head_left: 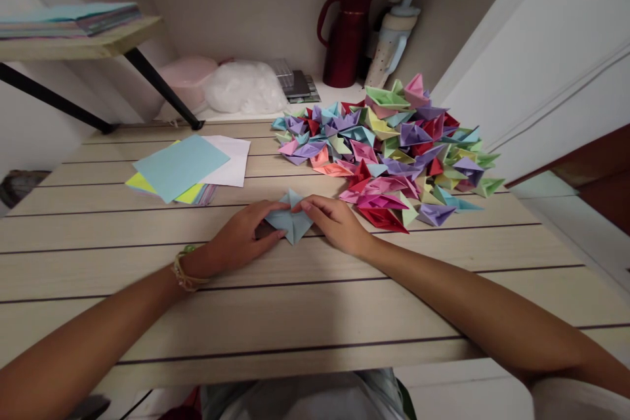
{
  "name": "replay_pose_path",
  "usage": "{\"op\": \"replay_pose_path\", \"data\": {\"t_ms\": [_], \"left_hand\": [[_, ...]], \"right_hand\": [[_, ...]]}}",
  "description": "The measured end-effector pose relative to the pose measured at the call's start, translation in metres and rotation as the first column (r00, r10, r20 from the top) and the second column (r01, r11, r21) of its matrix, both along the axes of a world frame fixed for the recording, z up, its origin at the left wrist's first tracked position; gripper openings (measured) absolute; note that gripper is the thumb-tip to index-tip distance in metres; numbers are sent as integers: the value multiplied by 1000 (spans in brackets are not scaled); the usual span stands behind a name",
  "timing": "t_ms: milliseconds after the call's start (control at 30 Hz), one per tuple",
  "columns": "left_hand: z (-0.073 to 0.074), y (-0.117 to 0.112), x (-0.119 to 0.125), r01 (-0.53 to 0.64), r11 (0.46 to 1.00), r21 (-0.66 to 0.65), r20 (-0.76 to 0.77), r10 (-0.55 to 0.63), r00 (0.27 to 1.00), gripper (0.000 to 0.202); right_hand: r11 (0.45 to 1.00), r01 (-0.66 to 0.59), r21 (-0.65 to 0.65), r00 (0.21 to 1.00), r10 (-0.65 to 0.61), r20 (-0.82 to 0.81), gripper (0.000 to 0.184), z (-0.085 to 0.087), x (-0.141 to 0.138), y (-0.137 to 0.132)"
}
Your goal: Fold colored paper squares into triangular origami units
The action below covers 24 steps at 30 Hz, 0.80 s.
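A light blue folded paper piece point(290, 218) lies on the wooden slatted table point(295, 302) in front of me. My left hand point(241, 239) pinches its left side, fingers closed on the paper. My right hand point(335, 223) presses and pinches its right side from above. A big heap of folded paper boats point(394, 151) in several colours lies just right of my right hand. A stack of flat coloured paper sheets point(184, 167), light blue on top, sits to the left beyond my left hand.
A dark red thermos jug point(347, 33) and a pale bottle point(391, 39) stand at the back. A white plastic bag point(243, 88) and a pink container point(189, 79) lie by the wall. A shelf with paper point(73, 29) juts out at upper left.
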<state>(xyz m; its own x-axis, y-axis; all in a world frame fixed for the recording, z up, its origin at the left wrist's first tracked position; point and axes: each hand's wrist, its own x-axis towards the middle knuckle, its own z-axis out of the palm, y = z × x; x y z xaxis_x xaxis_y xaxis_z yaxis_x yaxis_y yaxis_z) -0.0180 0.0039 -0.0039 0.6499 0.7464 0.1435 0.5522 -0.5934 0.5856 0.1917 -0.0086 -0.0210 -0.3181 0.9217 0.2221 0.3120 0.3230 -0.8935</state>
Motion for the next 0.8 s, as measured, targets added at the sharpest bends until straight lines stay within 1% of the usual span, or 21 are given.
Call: {"op": "replay_pose_path", "data": {"t_ms": [367,800], "left_hand": [[1,-1,0,-10,1000,-29,8,10,1000,39],[0,-1,0,-13,1000,-22,-3,13,1000,40]], "right_hand": [[1000,14,-16,999,-14,50,31,-1,-1,1],[1000,15,-23,997,-13,74,30,-3,-1,1]]}}
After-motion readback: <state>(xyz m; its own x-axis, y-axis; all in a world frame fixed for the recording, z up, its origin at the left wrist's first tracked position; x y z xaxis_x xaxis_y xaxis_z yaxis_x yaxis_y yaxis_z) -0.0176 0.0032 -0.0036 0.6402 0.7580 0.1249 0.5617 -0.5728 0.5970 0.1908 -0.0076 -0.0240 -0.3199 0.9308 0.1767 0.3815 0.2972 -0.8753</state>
